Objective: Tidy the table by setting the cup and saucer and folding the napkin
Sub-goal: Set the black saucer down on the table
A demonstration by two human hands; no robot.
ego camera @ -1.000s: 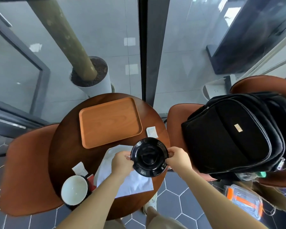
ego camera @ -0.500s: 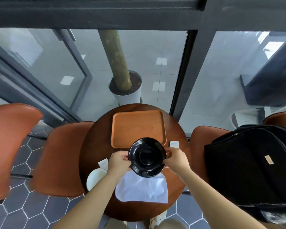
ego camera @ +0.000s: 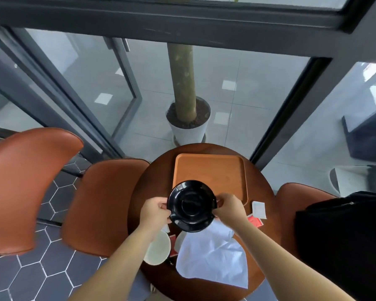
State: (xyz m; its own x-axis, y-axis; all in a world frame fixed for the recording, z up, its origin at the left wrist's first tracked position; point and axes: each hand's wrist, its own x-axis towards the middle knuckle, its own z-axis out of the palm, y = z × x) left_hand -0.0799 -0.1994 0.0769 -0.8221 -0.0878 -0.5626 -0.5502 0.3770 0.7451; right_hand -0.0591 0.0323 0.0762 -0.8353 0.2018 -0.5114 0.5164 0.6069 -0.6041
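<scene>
I hold a black saucer [ego camera: 192, 206] by its rim above the round dark wooden table [ego camera: 152, 192]. My left hand [ego camera: 155, 212] grips the left edge and my right hand [ego camera: 230, 208] grips the right edge. The saucer hangs over the near edge of an orange wooden tray [ego camera: 213, 172]. A cup with a white inside [ego camera: 157, 248] stands at the table's near left, partly behind my left forearm. A crumpled white napkin [ego camera: 213, 255] lies unfolded below the saucer.
A white sachet [ego camera: 258, 210] and a red packet [ego camera: 256, 221] lie at the table's right. Brown chairs [ego camera: 100, 203] stand left and right. A black backpack [ego camera: 343, 242] sits on the right chair. Behind the table are glass panes and a potted trunk [ego camera: 188, 127].
The saucer has travelled from the table's right side toward the tray's near edge, still in both hands. My head has tilted up, so the table looks smaller and lower.
</scene>
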